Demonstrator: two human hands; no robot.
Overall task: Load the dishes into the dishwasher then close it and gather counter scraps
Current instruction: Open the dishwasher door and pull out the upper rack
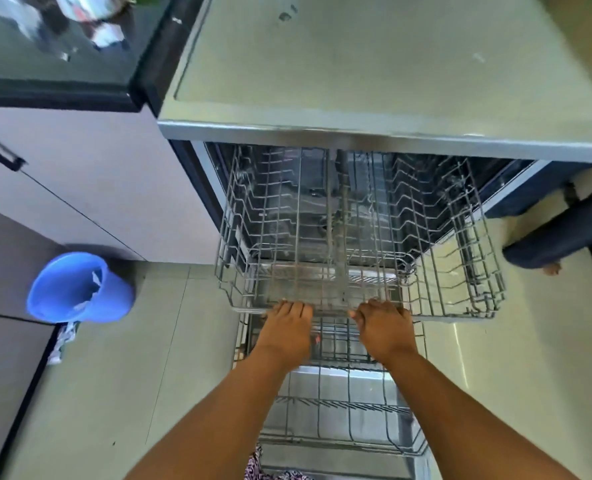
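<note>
The person's left hand (pixel 289 327) and right hand (pixel 384 329) both curl their fingers over the front rail of the upper rack (pixel 360 237), which stretches from the hands toward twelve o'clock, partly drawn out of the open dishwasher (pixel 356 81). The lower rack (pixel 343 403) lies beneath the forearms, toward six o'clock. A blue bucket (pixel 80 289) stands at nine o'clock.

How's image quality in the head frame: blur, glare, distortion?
Head view: strong wide-angle bowing along the grey dishwasher top and floor tiles; the upper wire rack is smeared near its middle, probably motion blur; glare streaks on the pale glossy floor; both hands on the rack's front rail look fairly sharp; the blue plastic bucket is soft.
</note>
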